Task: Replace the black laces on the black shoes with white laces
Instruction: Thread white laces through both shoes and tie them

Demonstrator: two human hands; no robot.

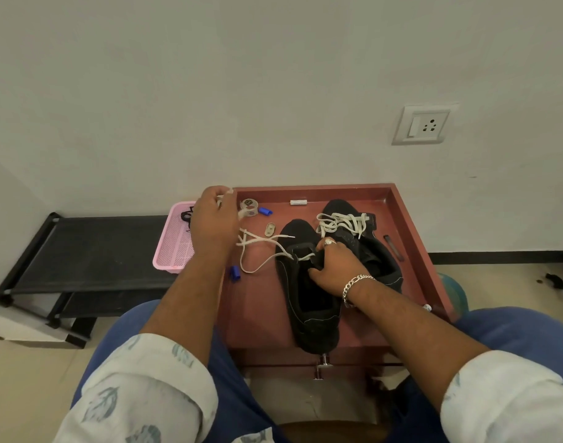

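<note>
The near black shoe lies on the reddish-brown tray table, its heel toward the person and its toe toward the wall. A white lace is threaded through its front eyelets and trails off to the left of the shoe across the tray. The right hand grips the shoe's tongue and collar, fingers curled into the opening. The left hand is raised left of the shoe, fingers closed on the lace's free end. Just right of this shoe lies the second black shoe, already carrying a white lace in a loose heap over its front. Beyond the shoe's toe, on the tray, sit a tape roll, a blue cap and a small white bar; another blue piece lies to the shoe's left. Farther left, a pink basket holding a black lace rests on a black rack.
</note>
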